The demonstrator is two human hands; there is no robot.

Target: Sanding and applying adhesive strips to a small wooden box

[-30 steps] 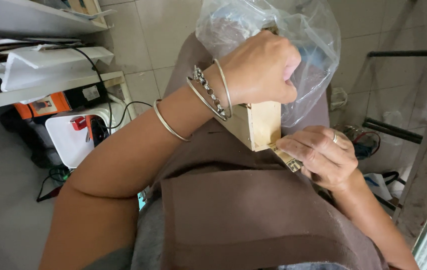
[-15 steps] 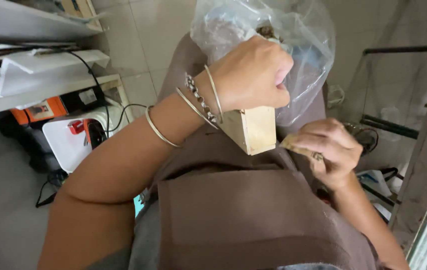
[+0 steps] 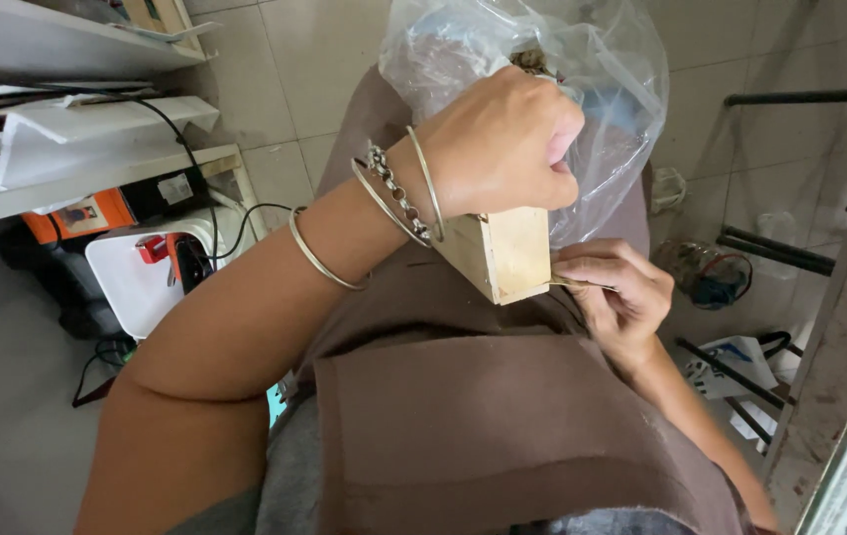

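Pale, unfinished wood is what we are working on: a small wooden box [image 3: 503,256] held over the lap, just under the left hand [image 3: 503,149] and touching the fingertips of the right hand [image 3: 614,292]. To do this well, in our judgement, we should keep the box clamped firmly from above so it cannot twist, and work the thin strip [image 3: 570,285] along the box's lower corner with small, controlled strokes, keeping the fingertips clear of the edge.

Our left hand is closed in a tight fist over the top of the box, wrist bent downward, with metal bangles [image 3: 384,203] and a beaded bracelet riding on the forearm, which comes in from lower left. Our right hand is curled nearly closed, thumb and forefinger pinching the strip against the box's right face; what the strip is we cannot tell.

Just beyond the left hand a clear plastic bag [image 3: 592,89] bulges on the brown apron [image 3: 483,416]. Well away to the left stand white shelves [image 3: 76,149] and an orange power tool [image 3: 81,213] on the tiled floor.
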